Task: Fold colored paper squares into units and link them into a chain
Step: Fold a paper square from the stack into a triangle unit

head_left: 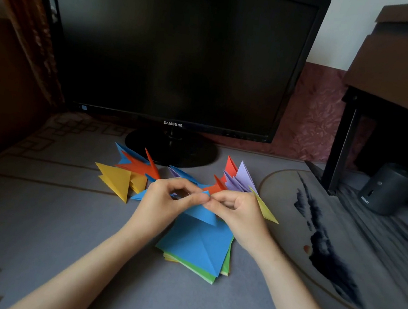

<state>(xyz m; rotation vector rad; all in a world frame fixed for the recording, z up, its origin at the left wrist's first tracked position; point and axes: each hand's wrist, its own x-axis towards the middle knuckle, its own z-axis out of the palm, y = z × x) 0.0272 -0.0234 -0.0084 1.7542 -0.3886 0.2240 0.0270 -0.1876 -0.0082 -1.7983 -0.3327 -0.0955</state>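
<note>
- Paper shapes sit near the back edge of the table (58,226): yellow units (114,178) on the left, an orange unit (139,165), then purple units (242,179) on the right. Where is the one being made?
- In the middle, just above the stack of squares (198,247). The left hand (163,198) pinches the blue paper (201,212) at its top. The right hand (235,210) pinches it too, fingertips almost touching.
- Is it hard to hold?
- I think not. It looks thin and light, and it bends fast. It could slip or tear, so hold it close to the fold and press softly.
- What is the table like?
- Grey and flat, good for pressing folds. A dark curtain (32,28) hangs on the left, a black monitor (180,47) stands at the back edge, and a black shelf (342,136), a brown box (404,64) and a small dark speaker (385,188) are on the right.
</note>
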